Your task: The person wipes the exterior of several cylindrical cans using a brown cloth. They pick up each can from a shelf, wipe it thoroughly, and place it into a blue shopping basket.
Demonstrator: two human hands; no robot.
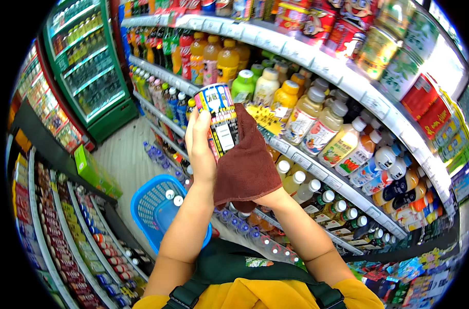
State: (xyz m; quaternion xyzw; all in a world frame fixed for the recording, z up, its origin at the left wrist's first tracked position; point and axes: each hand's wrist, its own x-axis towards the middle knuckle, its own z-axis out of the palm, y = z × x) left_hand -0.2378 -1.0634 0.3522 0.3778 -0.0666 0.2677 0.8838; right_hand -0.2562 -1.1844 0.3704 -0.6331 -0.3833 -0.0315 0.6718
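Note:
Held up before the drink shelves is a printed can (219, 116), mostly black, white and blue, tilted slightly. My left hand (202, 150) grips its left side, with fingers and thumb around it. A dark brown cloth (248, 166) lies against the can's right side and hangs below it. The cloth covers most of my right hand (271, 197); only the part by the wrist shows, and its fingers are hidden under the fabric, which they appear to press to the can.
Shelves of bottled drinks (311, 119) curve along the right. A blue plastic basket (157, 189) with a few white-capped items stands on the floor. Wrapped bottles (238, 224) line the shelf's foot. At left are stocked shelves (57, 231), a green box (91, 170) and a green fridge (91, 58).

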